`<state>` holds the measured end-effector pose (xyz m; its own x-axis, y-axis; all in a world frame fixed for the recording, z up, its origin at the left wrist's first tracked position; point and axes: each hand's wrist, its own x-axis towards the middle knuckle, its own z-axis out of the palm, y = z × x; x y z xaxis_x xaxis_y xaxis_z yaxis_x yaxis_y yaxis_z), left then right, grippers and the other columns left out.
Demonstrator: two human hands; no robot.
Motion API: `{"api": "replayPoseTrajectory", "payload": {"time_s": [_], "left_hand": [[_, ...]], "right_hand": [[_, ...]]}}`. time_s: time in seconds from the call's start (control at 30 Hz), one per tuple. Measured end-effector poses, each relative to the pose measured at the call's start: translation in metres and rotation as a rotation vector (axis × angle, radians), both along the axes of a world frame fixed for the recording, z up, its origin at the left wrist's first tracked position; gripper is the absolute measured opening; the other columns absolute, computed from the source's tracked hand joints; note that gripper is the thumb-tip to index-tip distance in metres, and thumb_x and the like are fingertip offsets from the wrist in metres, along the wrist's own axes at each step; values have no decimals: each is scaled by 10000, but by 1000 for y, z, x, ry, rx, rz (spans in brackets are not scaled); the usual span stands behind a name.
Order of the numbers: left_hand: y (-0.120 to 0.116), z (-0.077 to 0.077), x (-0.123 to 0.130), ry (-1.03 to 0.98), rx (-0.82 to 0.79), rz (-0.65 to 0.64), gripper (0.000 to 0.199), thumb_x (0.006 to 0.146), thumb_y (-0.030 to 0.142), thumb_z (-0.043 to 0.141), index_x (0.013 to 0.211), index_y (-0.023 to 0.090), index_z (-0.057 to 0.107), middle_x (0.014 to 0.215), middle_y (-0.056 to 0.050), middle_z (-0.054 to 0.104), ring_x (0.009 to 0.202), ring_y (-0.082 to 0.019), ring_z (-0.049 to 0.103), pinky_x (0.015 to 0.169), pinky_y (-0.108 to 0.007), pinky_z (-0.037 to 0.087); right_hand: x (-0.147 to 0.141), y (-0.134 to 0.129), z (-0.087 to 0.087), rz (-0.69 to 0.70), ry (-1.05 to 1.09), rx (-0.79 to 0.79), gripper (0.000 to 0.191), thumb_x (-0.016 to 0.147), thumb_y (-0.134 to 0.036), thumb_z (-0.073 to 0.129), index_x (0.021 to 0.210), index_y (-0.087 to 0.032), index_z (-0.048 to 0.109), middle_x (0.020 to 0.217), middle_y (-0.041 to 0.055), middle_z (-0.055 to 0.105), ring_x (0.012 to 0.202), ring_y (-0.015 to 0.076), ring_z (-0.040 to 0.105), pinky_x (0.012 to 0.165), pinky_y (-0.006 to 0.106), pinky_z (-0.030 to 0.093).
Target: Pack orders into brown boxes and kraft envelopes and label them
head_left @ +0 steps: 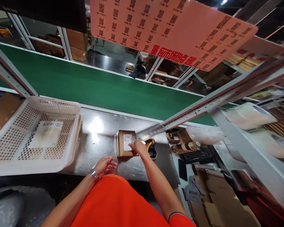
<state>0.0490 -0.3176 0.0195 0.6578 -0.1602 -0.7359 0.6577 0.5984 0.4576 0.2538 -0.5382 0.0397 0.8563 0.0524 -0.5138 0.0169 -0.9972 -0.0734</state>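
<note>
A small brown cardboard box [124, 153] with a white printed label [127, 142] sits on the metal bench. My right hand [138, 148] is closed on its right edge, a fingertip against the label; some of its fingers are hidden. Left of the box, close to the bench's front edge, my left hand [105, 165] has loosely curled, slightly parted fingers and holds nothing. A metal watch is on that wrist. Just beyond my right hand lies a yellow and black handheld scanner [151, 148].
To the left stands a white perforated basket [72, 151] with a flat, pale package [47, 134] in it. A green belt [104, 88] runs behind the bench [92, 157]. At right are a keyboard [198, 155] and flattened cardboard [217, 192]. A pink code sheet [180, 28] hangs overhead.
</note>
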Motion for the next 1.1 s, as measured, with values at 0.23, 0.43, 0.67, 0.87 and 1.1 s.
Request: {"api": "replayPoseTrajectory", "payload": {"time_s": [0.23,0.43,0.67,0.87,1.1], "left_hand": [[-19,2,1,15,48,83,201,990,369,725,997,182,652,835,-70,823,704,-173,780,650,-242,548],[-37,4,-7,73,86,152,185,993,347,731,978,190,634,816,-61,818,669,-165,769,638,-245,566],[-52,-7,-26,135,130,200,251,961,382,805,947,178,661,812,-72,825,664,-179,776,655,-259,573],[-60,-16,-38,144,183,209,467,810,516,946,960,190,647,829,-64,825,728,-193,797,702,-268,573],[-68,-10,-47,154,184,303,348,878,418,888,961,193,635,818,-57,827,703,-171,782,685,-255,570]], "right_hand": [[23,-35,15,123,14,-36,343,735,-332,989,994,-148,859,1078,201,871,1064,368,830,908,399,606],[24,-6,3,278,-235,177,512,1094,-290,525,1577,-160,633,1603,209,679,1507,318,622,1235,433,498],[-11,39,-55,466,-387,288,1016,1021,-669,598,1758,-26,322,1873,300,232,1754,464,213,1431,635,138],[-15,57,-66,472,-427,275,958,984,-426,635,1772,-24,266,1876,301,206,1764,480,148,1422,681,116],[-23,85,-58,588,-138,657,708,915,-18,505,1616,-92,572,1843,209,384,1767,369,222,1455,639,95]]}}
